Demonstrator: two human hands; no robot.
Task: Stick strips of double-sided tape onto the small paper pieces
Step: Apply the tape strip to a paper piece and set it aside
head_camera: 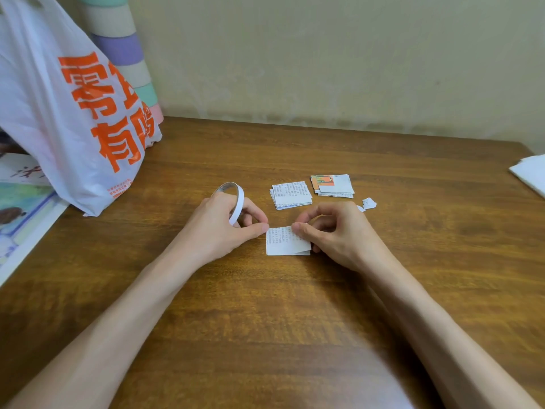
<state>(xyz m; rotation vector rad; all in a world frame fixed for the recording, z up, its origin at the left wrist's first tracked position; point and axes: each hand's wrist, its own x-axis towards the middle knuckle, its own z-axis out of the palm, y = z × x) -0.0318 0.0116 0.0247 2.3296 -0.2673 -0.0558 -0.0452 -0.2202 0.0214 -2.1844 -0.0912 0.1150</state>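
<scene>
Left hand [219,224] grips the tape roll [240,201]; right hand [334,230] pinches the paper piece [283,245] lying between them.

Wood-grain table [295,305], glossy plastic bag [44,113]

worktop [295,305]: brown, wood grain
tape roll [236,202]: white
paper piece [284,243]: white, grey printed text
plastic bag [59,113]: white, orange characters
far stack [333,185]: white, orange-green print

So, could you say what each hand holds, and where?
Left hand grips the tape roll by its lower rim; right hand pinches the paper piece, top edge.
</scene>
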